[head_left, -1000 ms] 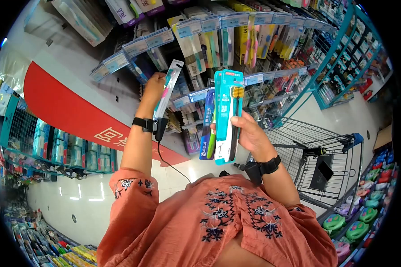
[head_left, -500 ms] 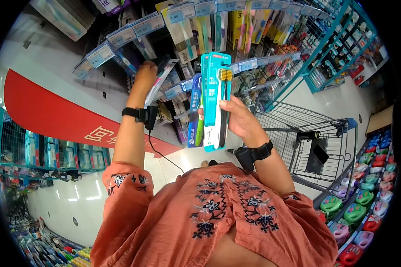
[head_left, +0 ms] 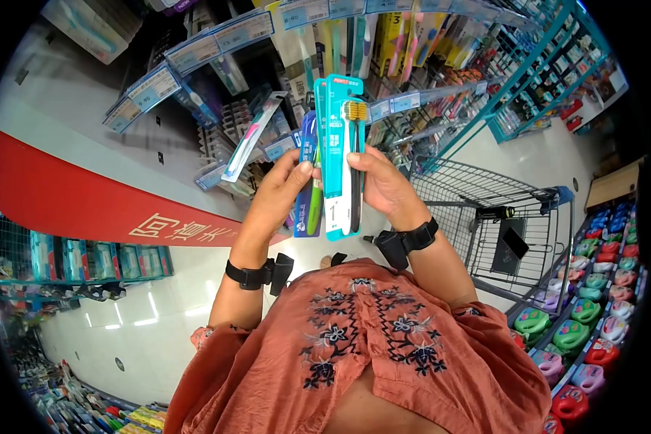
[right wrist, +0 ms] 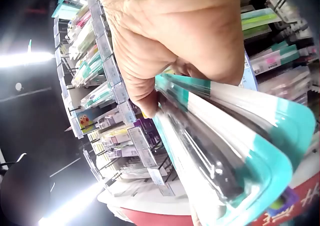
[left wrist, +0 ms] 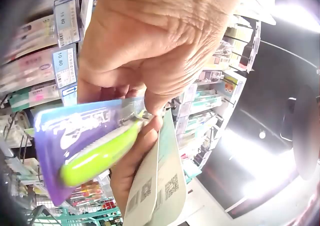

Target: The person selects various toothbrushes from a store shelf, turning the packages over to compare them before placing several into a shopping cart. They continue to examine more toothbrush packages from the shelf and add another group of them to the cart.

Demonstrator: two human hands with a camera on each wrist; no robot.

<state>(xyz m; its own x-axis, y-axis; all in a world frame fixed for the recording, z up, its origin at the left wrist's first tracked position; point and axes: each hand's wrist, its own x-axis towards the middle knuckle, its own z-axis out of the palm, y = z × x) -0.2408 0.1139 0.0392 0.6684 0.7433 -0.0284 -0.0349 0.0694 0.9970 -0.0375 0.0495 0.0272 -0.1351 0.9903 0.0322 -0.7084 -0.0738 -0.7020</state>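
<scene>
My right hand (head_left: 389, 186) grips teal toothbrush packs (head_left: 334, 163) upright in front of my body, thumb across the front one, which shows a white and a black handle. In the right wrist view two such packs (right wrist: 235, 151) fan out from the fingers. Beside them stands a blue-purple toothbrush pack (head_left: 307, 155) with a bright green handle. My left hand (head_left: 273, 192) pinches its edge between thumb and fingers, as the left wrist view shows close up. Just beyond the left hand, a clear pack with a pink-and-white toothbrush (head_left: 252, 137) hangs tilted at the rack.
Shelves of hanging toothbrushes with price labels (head_left: 217, 43) rise ahead. A red shelf panel (head_left: 65, 184) runs along the left. A shopping cart (head_left: 477, 210) with a dark flat item in it stands at the right, near rows of colourful bottles (head_left: 571, 336).
My left hand has come away from the pink-and-white toothbrush pack at the rack and moved right, onto the blue-purple pack. My right hand still holds the teal packs.
</scene>
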